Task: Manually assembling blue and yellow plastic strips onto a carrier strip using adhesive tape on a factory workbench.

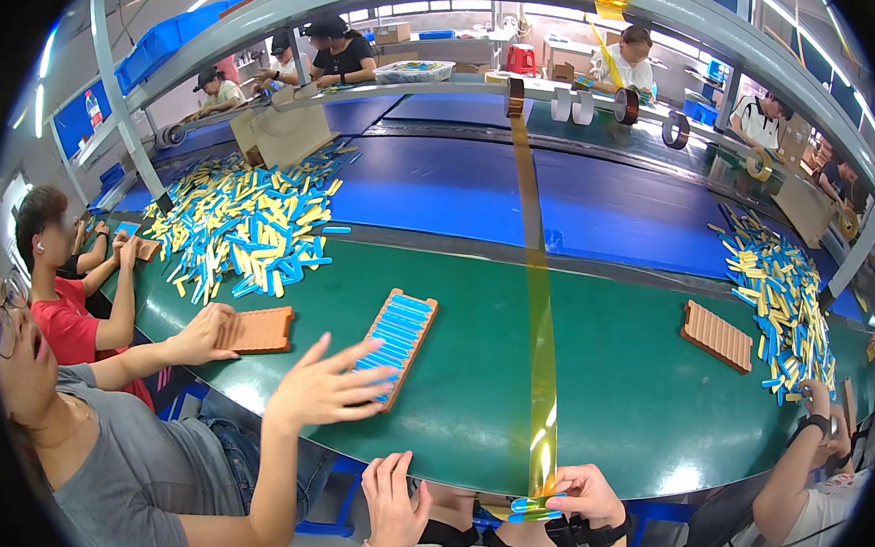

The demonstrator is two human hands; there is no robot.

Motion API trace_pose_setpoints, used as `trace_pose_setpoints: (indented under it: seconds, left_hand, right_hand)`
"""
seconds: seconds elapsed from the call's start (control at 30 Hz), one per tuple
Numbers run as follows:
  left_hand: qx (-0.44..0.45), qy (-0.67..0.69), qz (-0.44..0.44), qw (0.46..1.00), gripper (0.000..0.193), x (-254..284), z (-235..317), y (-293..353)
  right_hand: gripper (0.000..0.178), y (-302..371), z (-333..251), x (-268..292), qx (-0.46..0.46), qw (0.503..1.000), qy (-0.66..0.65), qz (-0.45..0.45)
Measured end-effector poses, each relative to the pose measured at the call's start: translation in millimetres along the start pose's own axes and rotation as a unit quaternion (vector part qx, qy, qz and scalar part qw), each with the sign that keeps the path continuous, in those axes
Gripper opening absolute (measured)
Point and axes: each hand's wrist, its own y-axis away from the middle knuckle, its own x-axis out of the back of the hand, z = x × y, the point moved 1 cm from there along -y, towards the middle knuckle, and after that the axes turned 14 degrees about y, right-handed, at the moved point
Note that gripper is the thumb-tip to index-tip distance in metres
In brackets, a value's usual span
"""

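The right grip [589, 493] is at the near edge of the green counter [629, 416], forearm rising from below, fingers directed left, thumb and fingertips clamped on the right ends of the blue strips [533, 510]. The strips project left from this grip, long axis roughly left to right. The left grip [393, 501] is positioned left of the strips, fingers raised and slightly curled, thumb and fingers apart. The yellow tape [543, 380] extends from the right grip away across the counter to a roll [514, 98]. Beyond the left grip lies a filled tray [431, 303], partly covered by a co-worker's hand [335, 388]; beyond the right grip, to its right, lies a ridged tray [717, 336]
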Motion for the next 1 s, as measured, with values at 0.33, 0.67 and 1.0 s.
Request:
trace_pose_setpoints:
  seconds: [0.33,0.67,1.0]
  left_hand:
    - [0.07,0.047,0.07,0.994,0.048,21,-28,-36]
    - [0.059,0.108,-0.019,0.992,0.031,42,-83,-93]
    - [0.0,0.14,-0.008,0.99,0.04,-8,22,-10]
  right_hand:
    - [0.018,-1,5,5,0.001,1.0,0.017,0.008]
    - [0.01,3,4,-2,-0.029,0.999,0.032,0.016]
    - [0.014,13,-3,-50,-0.043,0.968,-0.032,0.243]
